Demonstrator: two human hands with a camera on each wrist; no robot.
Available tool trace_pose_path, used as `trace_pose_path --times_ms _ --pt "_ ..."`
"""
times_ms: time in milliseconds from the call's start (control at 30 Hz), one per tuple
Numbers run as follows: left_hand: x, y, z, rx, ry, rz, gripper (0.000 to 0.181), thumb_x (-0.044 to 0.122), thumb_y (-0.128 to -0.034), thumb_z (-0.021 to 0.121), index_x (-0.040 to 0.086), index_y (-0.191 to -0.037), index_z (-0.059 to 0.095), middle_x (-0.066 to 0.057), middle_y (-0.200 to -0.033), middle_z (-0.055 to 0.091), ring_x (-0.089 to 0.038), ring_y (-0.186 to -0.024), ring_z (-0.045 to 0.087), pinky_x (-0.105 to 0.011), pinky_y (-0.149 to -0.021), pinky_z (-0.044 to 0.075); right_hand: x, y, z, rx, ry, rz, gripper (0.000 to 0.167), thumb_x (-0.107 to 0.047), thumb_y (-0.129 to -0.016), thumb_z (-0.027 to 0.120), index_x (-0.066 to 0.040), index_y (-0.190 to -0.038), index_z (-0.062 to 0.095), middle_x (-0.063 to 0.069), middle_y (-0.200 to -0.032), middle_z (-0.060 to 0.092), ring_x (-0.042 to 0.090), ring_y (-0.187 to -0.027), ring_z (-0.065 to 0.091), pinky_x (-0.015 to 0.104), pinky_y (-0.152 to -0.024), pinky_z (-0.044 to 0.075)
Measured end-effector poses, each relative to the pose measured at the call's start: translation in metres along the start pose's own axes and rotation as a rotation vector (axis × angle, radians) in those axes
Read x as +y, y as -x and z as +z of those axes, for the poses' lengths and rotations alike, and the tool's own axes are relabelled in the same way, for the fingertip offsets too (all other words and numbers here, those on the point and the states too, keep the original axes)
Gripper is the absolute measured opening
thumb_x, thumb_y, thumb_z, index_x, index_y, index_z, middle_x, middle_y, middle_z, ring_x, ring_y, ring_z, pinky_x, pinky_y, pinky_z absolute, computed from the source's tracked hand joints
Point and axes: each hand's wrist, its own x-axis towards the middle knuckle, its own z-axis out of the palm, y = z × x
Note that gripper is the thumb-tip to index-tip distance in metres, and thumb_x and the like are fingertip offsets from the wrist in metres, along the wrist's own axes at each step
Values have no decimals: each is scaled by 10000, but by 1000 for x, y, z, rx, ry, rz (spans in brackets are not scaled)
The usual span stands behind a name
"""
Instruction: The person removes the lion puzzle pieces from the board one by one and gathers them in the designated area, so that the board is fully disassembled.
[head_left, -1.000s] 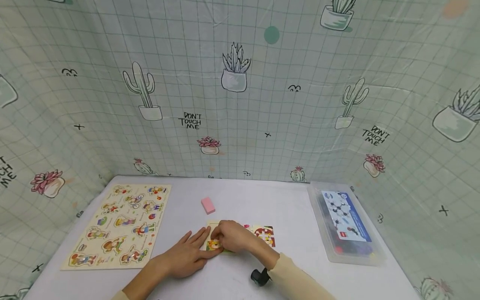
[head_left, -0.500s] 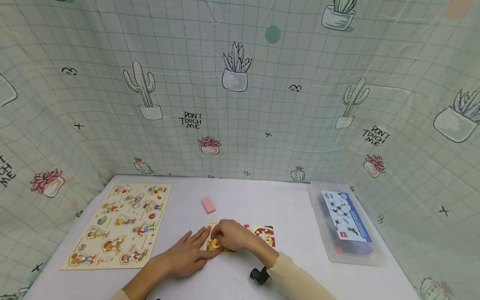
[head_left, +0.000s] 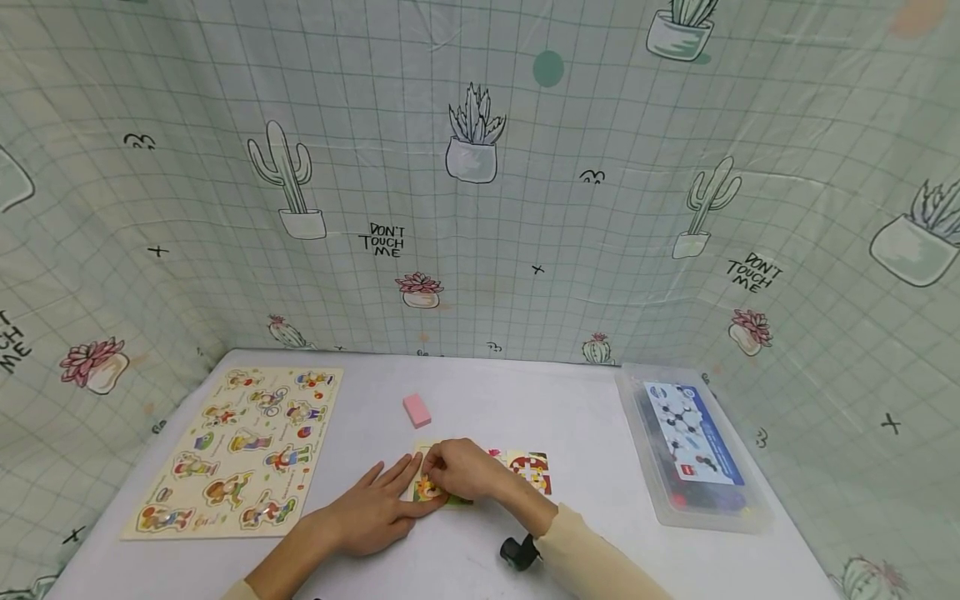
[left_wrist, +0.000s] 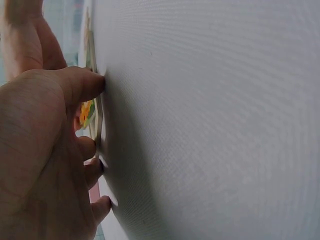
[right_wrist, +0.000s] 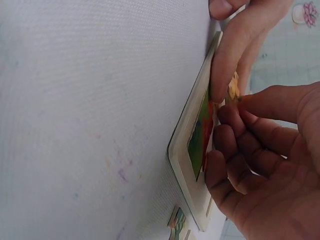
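Note:
In the head view my left hand (head_left: pixel 372 510) lies with fingers spread along the left and near edge of a small wooden jigsaw board (right_wrist: pixel 183 162), its thumb and fingertips touching the board. My right hand (head_left: pixel 467 468) is over that board. Thumb and index finger of it pinch a yellow puzzle piece (right_wrist: pixel 233 86), tilted above the board in the right wrist view. Its other fingers curl against the board's surface. A green and red piece (right_wrist: pixel 197 142) lies within the frame. My right hand hides much of the board in the head view.
Loose puzzle pieces (head_left: pixel 529 472) lie right of the board. A pink eraser-like block (head_left: pixel 416 411) is behind it. At the left lies a large picture board (head_left: pixel 236 454); at the right, a clear plastic box (head_left: pixel 686 450). A black cylindrical object (head_left: pixel 517 552) is beside my right sleeve.
The yellow piece has tilted slightly in my right fingers. My left hand has stayed where it was on the board.

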Motion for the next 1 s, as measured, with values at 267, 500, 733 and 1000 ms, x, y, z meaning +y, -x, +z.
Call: trace_pose_path --times_ms 267,500,733,1000 --pt "1 1 -1 3 -7 -4 471 287 -1055 482 432 -1502 449 -171 -1664 180 -356 -1535 165 -639 -1165 205 -3 1 -1 17 -44 7 49 -138 -932 678 -139 -894 709 -131 -724 604 -10 -661 525 177 -652 453" --pt "1 0 -1 -1 6 -9 462 289 -1053 489 427 -1493 465 -156 -1667 180 -355 -1538 150 -639 -1171 189 -7 3 -3 32 -98 4 53 -148 -905 714 -166 -860 693 -147 -724 607 -18 -653 532 170 -615 450" --pt "0 1 1 10 2 3 457 283 -1050 492 424 -1485 478 -151 -1667 186 -366 -1535 156 -649 -1163 198 -7 5 -2 0 -186 -4 96 -93 -891 719 -176 -875 673 -134 -746 624 -7 -641 550 174 -568 452" --pt "0 1 0 -3 12 -1 472 290 -1054 480 435 -1502 447 -148 -1670 173 -361 -1537 150 -647 -1167 189 -6 10 -12 33 -200 -34 78 -120 -908 731 -167 -901 670 -131 -775 629 -4 -660 555 180 -580 467"
